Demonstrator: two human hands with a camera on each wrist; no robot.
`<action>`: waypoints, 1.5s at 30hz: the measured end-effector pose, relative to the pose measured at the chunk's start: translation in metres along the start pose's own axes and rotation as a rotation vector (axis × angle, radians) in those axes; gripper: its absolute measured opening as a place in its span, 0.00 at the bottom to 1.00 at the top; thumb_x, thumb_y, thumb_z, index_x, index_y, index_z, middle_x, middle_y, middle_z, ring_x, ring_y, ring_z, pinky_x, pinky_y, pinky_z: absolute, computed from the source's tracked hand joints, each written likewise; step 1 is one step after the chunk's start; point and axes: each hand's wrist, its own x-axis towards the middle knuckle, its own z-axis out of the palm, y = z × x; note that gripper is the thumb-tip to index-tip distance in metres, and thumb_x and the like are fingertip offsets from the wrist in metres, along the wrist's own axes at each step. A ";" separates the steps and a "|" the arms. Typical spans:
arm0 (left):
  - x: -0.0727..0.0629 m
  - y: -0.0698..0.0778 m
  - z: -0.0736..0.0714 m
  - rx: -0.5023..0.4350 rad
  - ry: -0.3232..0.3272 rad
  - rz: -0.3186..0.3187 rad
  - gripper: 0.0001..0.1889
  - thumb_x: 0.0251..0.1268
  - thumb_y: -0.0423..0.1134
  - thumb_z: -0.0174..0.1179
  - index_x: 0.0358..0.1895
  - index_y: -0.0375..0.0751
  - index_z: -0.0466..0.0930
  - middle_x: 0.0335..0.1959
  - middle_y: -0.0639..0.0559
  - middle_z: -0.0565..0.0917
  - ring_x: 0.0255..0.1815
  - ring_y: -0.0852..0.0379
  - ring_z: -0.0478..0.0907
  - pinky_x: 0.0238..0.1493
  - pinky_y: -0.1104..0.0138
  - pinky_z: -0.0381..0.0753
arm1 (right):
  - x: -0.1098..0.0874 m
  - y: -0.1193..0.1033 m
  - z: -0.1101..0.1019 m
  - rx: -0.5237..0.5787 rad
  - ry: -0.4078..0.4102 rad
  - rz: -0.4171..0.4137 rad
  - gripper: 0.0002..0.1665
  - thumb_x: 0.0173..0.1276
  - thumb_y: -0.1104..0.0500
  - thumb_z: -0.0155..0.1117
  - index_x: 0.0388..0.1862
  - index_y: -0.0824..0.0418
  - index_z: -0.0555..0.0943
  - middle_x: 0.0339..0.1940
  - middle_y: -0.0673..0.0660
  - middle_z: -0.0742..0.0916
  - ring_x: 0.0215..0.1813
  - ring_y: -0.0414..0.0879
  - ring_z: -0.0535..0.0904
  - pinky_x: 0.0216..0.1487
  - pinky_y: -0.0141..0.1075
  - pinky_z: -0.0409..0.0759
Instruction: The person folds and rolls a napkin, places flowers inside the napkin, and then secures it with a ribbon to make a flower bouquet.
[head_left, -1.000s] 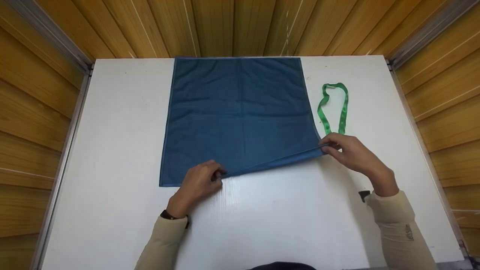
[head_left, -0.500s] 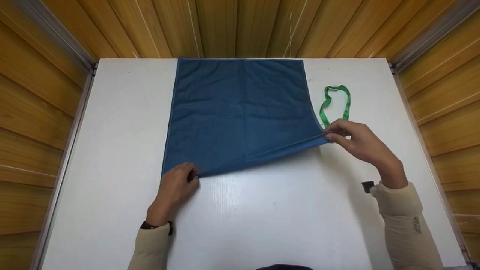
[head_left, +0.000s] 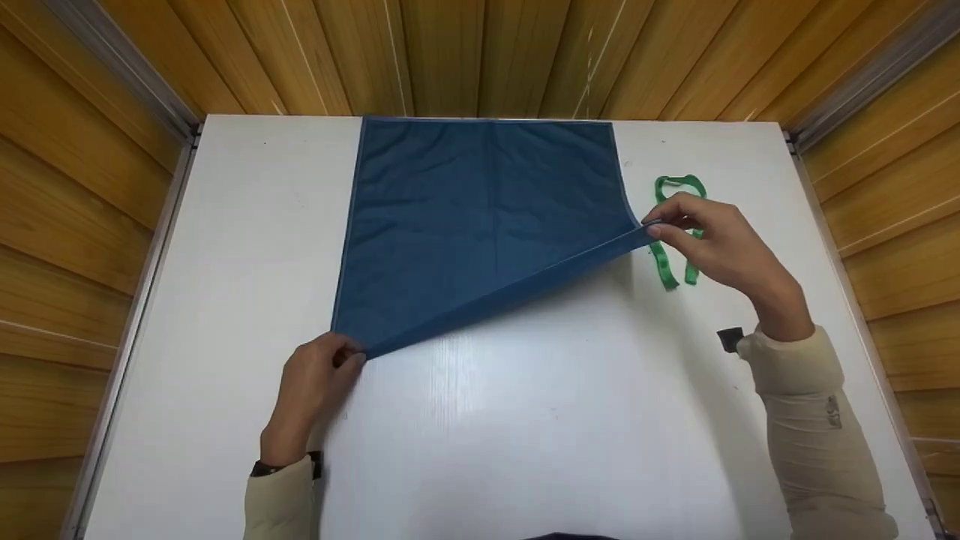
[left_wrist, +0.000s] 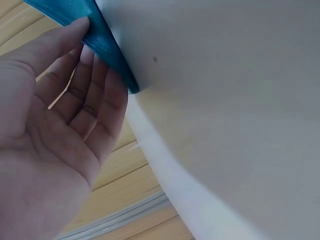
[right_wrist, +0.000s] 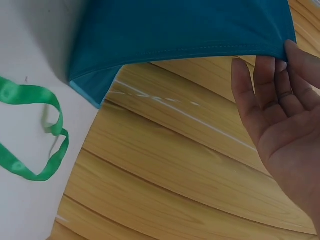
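Note:
A dark blue hemmed cloth (head_left: 480, 217) lies spread on the white table, its far edge along the table's back. At the cloth's near left corner my left hand (head_left: 311, 382) pinches the edge; in the left wrist view the thumb presses the blue fabric against the fingers. My right hand (head_left: 724, 244) pinches the near right corner and holds it raised off the table, so the near edge slants up to the right. The right wrist view shows that corner between thumb and fingers (right_wrist: 280, 90). A green ribbon (head_left: 664, 266) lies under and around my right hand, partly hidden by it.
The white table (head_left: 480, 450) has wood-patterned panels (head_left: 442, 60) behind it and on both sides. Grey metal strips run along the side edges. A black strap end (head_left: 730, 340) sticks out at my right sleeve.
My left hand has slid left along the near edge to the corner. My right hand has moved away from me, lifting the right corner higher and over the ribbon.

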 end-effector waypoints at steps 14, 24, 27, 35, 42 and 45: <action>-0.008 0.004 -0.010 -0.044 -0.115 -0.060 0.02 0.67 0.30 0.71 0.40 0.38 0.89 0.29 0.52 0.84 0.32 0.55 0.78 0.37 0.60 0.78 | -0.004 0.000 -0.016 0.054 -0.155 0.065 0.07 0.78 0.68 0.65 0.51 0.64 0.85 0.37 0.58 0.85 0.35 0.47 0.80 0.38 0.28 0.77; -0.015 0.004 -0.005 -0.054 -0.112 -0.112 0.01 0.67 0.32 0.72 0.38 0.38 0.90 0.27 0.53 0.83 0.30 0.55 0.77 0.36 0.60 0.77 | 0.056 -0.005 -0.013 -0.003 -0.093 0.035 0.09 0.81 0.61 0.65 0.54 0.62 0.86 0.42 0.55 0.85 0.41 0.46 0.79 0.43 0.27 0.77; -0.018 0.002 -0.004 -0.046 -0.100 -0.114 0.02 0.67 0.33 0.72 0.36 0.39 0.90 0.25 0.54 0.82 0.28 0.56 0.75 0.34 0.61 0.75 | 0.078 -0.009 -0.008 -0.002 -0.061 0.025 0.11 0.81 0.60 0.65 0.54 0.64 0.86 0.44 0.55 0.86 0.45 0.46 0.80 0.46 0.27 0.78; -0.021 -0.004 -0.006 -0.088 -0.107 -0.096 0.02 0.65 0.29 0.72 0.37 0.36 0.89 0.27 0.54 0.83 0.30 0.57 0.77 0.35 0.64 0.76 | 0.134 -0.021 0.013 0.024 0.007 0.027 0.12 0.80 0.59 0.66 0.55 0.65 0.85 0.47 0.56 0.86 0.48 0.44 0.78 0.51 0.32 0.75; -0.021 -0.005 -0.012 -0.079 -0.129 -0.165 0.03 0.62 0.26 0.69 0.37 0.35 0.89 0.28 0.51 0.84 0.31 0.54 0.78 0.36 0.62 0.78 | 0.172 -0.025 0.030 0.024 0.051 -0.067 0.12 0.81 0.59 0.65 0.55 0.65 0.84 0.48 0.56 0.87 0.48 0.42 0.78 0.54 0.34 0.75; -0.021 -0.005 -0.015 -0.067 -0.133 -0.196 0.04 0.62 0.25 0.67 0.36 0.34 0.89 0.28 0.50 0.84 0.31 0.53 0.78 0.36 0.60 0.78 | 0.184 -0.028 0.038 0.041 0.055 -0.086 0.12 0.81 0.59 0.65 0.55 0.65 0.84 0.48 0.55 0.87 0.48 0.42 0.78 0.54 0.35 0.75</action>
